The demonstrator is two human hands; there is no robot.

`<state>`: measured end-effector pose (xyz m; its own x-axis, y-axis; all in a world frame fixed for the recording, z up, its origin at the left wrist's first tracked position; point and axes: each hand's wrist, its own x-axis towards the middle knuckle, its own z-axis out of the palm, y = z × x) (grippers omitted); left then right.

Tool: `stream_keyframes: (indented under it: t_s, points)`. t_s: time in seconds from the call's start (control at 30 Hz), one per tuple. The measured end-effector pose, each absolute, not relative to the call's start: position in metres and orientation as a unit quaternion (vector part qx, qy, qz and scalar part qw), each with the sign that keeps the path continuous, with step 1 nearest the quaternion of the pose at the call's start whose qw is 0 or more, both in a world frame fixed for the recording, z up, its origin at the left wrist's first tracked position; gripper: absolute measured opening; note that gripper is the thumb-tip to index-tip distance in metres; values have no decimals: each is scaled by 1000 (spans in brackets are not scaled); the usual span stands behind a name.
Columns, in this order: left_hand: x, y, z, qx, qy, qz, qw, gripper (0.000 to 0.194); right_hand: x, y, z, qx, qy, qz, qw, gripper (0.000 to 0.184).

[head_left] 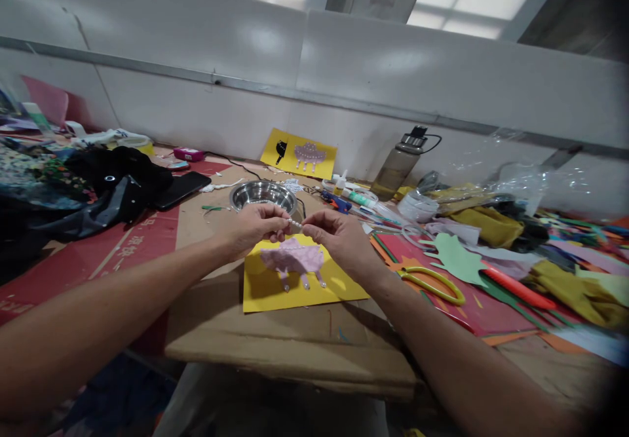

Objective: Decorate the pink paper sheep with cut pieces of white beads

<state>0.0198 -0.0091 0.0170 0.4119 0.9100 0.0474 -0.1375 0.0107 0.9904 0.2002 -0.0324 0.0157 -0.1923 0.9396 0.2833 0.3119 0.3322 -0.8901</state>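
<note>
A short string of white pearl beads (295,225) is stretched between my two hands, above a yellow card. My left hand (263,226) pinches its left end, and my right hand (331,232) pinches the right end. Below them lies the yellow card (265,296), bearing a lilac sheep-like cutout (295,259) with pearl beads at the ends of its legs. Part of the card's upper edge is hidden by my hands. Just behind my left hand stands a shiny metal bowl (263,193); its contents are hard to make out.
A similar decorated yellow card (307,156) leans at the wall. To the right are a grey bottle (400,162), a blue glue gun (337,201), yellow-handled scissors (435,285) and a green cutout (457,257). A phone (181,190) and dark cloth lie left.
</note>
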Motion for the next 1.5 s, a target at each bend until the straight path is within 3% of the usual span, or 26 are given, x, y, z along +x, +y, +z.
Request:
stream_keyframes:
  t_s: [0.23,0.57,1.03,1.37,1.5]
  points:
    - [16,-7,18,556,337,414,637,3,212,-26,14,-464,-723,251,446,12]
    - [10,-6,22,472,278,372,749,5,212,-25,13,-428,-662,393,474,19]
    - [10,-6,22,413,269,372,787,14,208,-26,11,-439,-668,392,454,14]
    - [10,-1,25,390,289,403,776,11,206,-27,11,-442,-660,399,458,16]
    - [3,13,29,477,337,447,678,14,206,-25,10,-449,-651,402,462,15]
